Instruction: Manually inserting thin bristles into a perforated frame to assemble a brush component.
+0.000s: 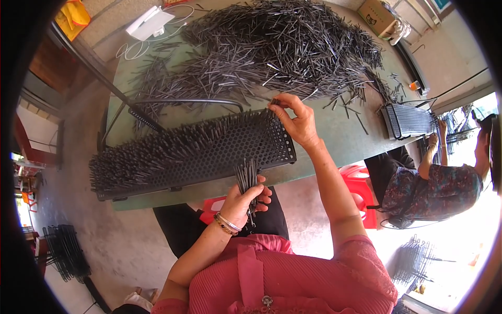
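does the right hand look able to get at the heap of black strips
Likely yes: the right hand sits at the corner of the perforated rack, close to the heap of black strips, and nothing seems to stand between them.

1. on the cardboard box at the far right of the table: dark print, with a small rounded figure like a logo and a row of characters near it, too small and slanted to read
2. on the yellow cloth-like article at the upper left: orange-red marks, and whether these are lettering or pattern cannot be told
3. on the small orange-and-white object by the table's right edge: a pale patch, possibly a label, too small to tell
4. no words or numbers can be read
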Tool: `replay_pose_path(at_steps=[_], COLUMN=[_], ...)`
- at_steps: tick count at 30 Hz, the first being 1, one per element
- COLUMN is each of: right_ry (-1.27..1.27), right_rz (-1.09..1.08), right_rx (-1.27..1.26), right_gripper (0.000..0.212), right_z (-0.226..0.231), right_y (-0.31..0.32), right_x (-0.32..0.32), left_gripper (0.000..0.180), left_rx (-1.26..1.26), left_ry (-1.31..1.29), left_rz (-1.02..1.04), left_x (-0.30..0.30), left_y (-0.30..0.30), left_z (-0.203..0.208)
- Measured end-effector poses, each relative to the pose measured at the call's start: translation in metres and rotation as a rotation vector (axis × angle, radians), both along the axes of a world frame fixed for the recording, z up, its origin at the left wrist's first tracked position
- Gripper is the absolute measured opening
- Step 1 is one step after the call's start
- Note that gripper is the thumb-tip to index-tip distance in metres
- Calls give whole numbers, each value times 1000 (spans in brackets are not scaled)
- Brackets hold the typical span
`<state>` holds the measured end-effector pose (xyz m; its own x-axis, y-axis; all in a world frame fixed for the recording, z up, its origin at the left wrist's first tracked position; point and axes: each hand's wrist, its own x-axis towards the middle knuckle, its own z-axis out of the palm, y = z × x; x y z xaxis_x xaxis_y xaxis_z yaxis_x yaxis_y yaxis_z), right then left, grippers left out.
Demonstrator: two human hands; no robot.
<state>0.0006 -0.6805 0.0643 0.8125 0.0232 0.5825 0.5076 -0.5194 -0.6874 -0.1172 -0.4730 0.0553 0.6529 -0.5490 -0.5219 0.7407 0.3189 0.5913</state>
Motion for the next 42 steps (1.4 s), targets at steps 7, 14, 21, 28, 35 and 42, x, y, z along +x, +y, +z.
replay_pose_path(at_steps=[7, 14, 21, 28, 35, 42], right_ry=[77, 67, 84, -45, 66, 55], right_rz=[-71, -56, -113, -107, -47, 6], right_rx=[208, 219, 202, 10, 80, 35], right_gripper=[21, 26, 24, 24, 23, 24], right_z=[-6, -6, -5, -3, 6, 7], right_y=[-1, -3, 3, 0, -2, -2], right_x=[-3, -7, -9, -12, -11, -6], left_gripper=[22, 22, 23, 24, 22, 23], left_rx=[-3, -6, 16, 5, -26, -14], left_ry=[12, 22, 19, 14, 20, 28], left_rz=[7, 8, 7, 7, 4, -4], left_x=[-1, -2, -4, -5, -4, -5], left_y=[0, -2, -3, -2, -1, -1], left_z=[-2, -2, -1, -4, -5, -4])
